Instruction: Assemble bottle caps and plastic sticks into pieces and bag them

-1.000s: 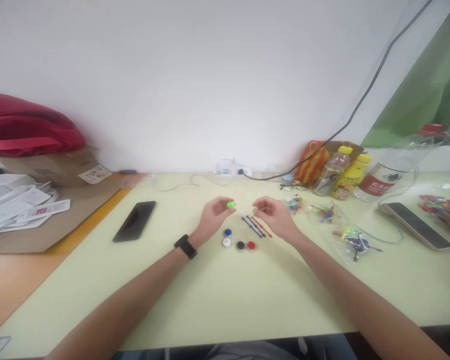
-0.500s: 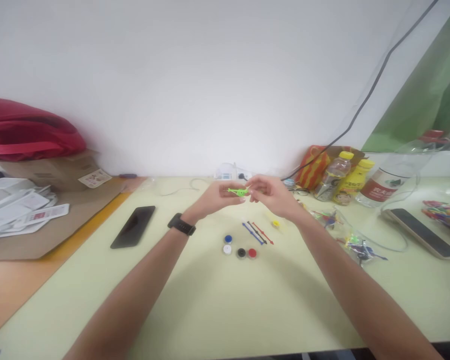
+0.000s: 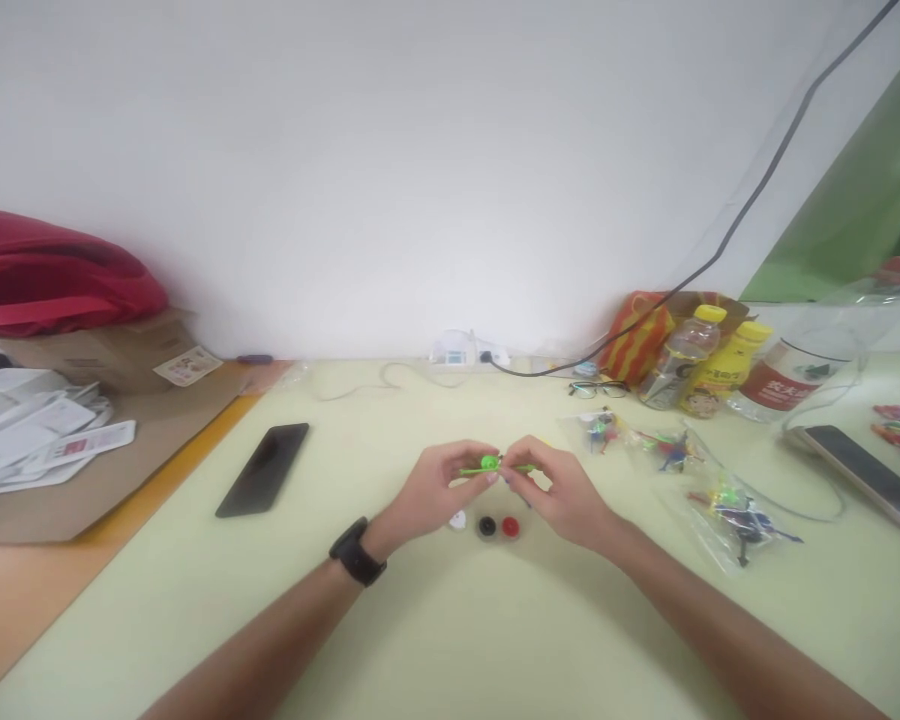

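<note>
Between my two hands is a small bright green plastic piece [image 3: 490,463] with a round middle and thin arms sticking out sideways. My left hand [image 3: 450,485], with a black watch on its wrist, pinches it from the left. From the right, the fingertips of my right hand [image 3: 549,485] are closed on its other side. Just below lie a white disc [image 3: 458,520], partly covered by my left hand, a black disc [image 3: 487,526] and a red disc [image 3: 511,527]. My right hand hides most of the thin coloured sticks; a bit of blue shows under it.
A black phone [image 3: 263,470] lies at left, beside cardboard with white papers [image 3: 52,430]. Clear bags of coloured parts [image 3: 742,510] lie to the right, near a second phone [image 3: 866,480]. Glasses [image 3: 598,389], bottles [image 3: 679,355] and a power cable [image 3: 547,373] are at the back.
Both hands have come down and nearer with the green piece, now covering the sticks and the blue disc. The camera view has shifted slightly.
</note>
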Demonstrator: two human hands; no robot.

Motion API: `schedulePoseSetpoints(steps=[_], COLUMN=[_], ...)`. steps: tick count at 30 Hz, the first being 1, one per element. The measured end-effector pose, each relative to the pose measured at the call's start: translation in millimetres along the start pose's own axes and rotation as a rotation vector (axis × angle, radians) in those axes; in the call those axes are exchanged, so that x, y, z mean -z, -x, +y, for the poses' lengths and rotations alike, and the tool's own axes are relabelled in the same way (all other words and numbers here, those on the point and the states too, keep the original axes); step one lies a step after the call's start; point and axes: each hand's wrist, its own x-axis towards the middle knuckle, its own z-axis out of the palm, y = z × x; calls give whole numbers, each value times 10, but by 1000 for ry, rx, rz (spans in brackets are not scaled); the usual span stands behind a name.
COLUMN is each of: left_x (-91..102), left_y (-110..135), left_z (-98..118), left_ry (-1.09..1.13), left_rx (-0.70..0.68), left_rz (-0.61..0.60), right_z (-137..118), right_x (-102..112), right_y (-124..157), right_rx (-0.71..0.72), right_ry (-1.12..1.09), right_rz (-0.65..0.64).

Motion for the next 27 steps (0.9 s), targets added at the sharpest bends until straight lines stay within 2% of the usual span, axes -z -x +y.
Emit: schedulePoseSetpoints(steps=[5, 11, 20, 27], left_x=[-110, -172, -212, -175], left_y=[220, 289, 333, 331], left_z=[-43, -170, -214, -233], left_ry=[-101, -258, -317, -361], left_rx=[-10, -146, -251, -312], left_rz=[55, 159, 202, 229], right_z=[-29, 7, 82, 94], right_x=[-75, -143, -192, -171], right_y=[154, 260, 254, 250], right_rx=[84, 99, 216, 282], right_ry=[91, 105, 122, 194], right_rz=[-50, -129, -3, 5])
